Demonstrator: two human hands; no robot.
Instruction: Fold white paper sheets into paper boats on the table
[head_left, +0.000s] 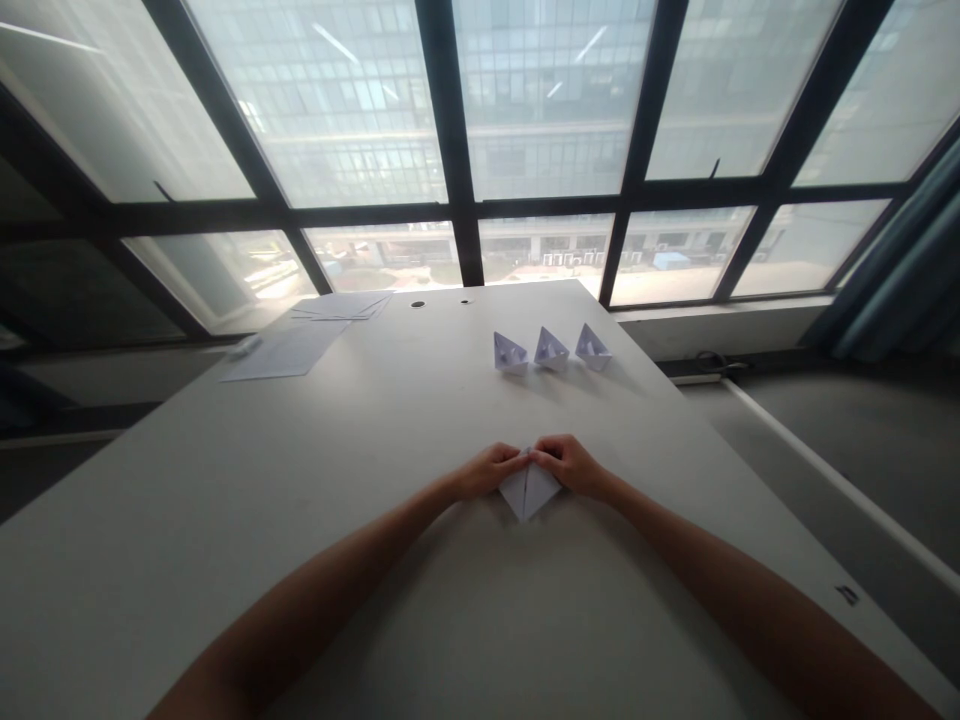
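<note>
A folded sheet of white paper (525, 492) lies low over the table in front of me, its point toward me and a crease or slit down its middle. My left hand (489, 470) grips its left side, thumb on top near the upper corner. From the right, my right hand (571, 464) pinches the same upper area, fingers curled round the edge. Both thumbs almost meet at the top of the paper. Farther back stand three folded paper boats, the left one (510, 354), the middle one (552, 350) and the right one (593, 347), in a row.
The white table (315, 520) reaches toward the windows. Flat paper sheets (289, 352) and more paper (341, 306) lie at its far left. Two round holes sit near the far edge. A small dark mark (847, 595) is by the right edge. A blue curtain (892, 270) hangs at the right.
</note>
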